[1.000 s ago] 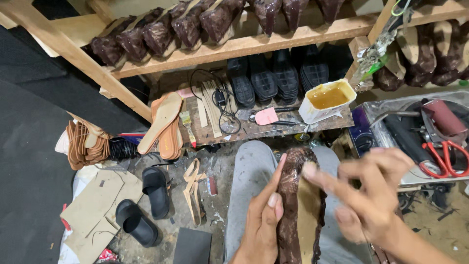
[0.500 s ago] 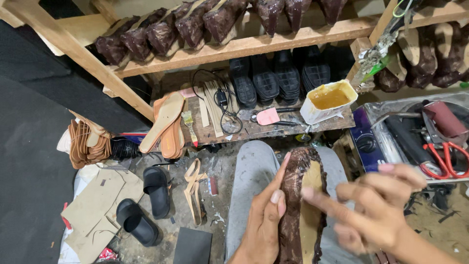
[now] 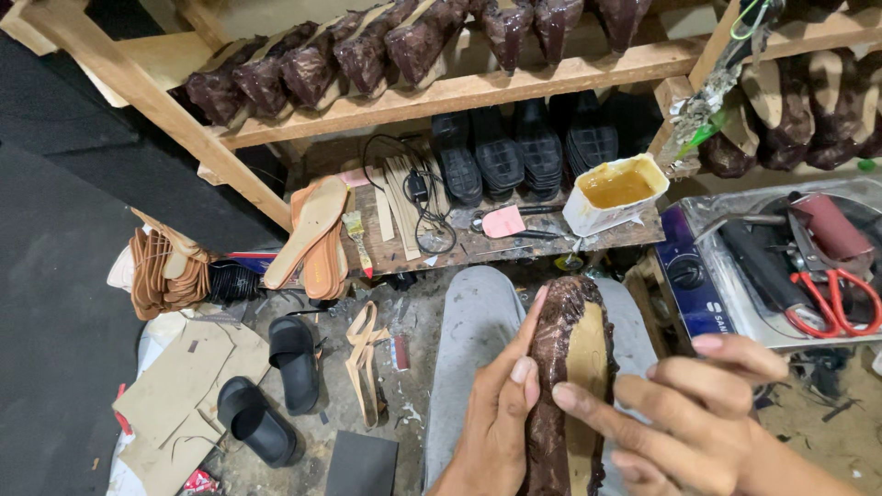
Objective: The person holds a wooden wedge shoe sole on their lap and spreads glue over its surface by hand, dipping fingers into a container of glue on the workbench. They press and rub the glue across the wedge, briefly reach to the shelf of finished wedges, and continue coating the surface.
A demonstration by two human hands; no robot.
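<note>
Clasping the brown lasted shoe (image 3: 560, 386) along its left flank, the left hand (image 3: 496, 413) has its grip closed on it, fingers pointing toward the toe. The right hand (image 3: 689, 422) lies against the other side, its forefinger stretched onto the tan insole; whether it truly grips I cannot tell. The shoe rests sole-up over the grey-trousered lap (image 3: 478, 321). It looks stiff inside with a soft, wrinkled, glossy covering, probably light, and best taken by the flanks, not the lapped edge. Beyond stand a tub of amber glue (image 3: 614, 193) on the low bench (image 3: 514, 243), and black sandals (image 3: 276, 386) on the floor.
</note>
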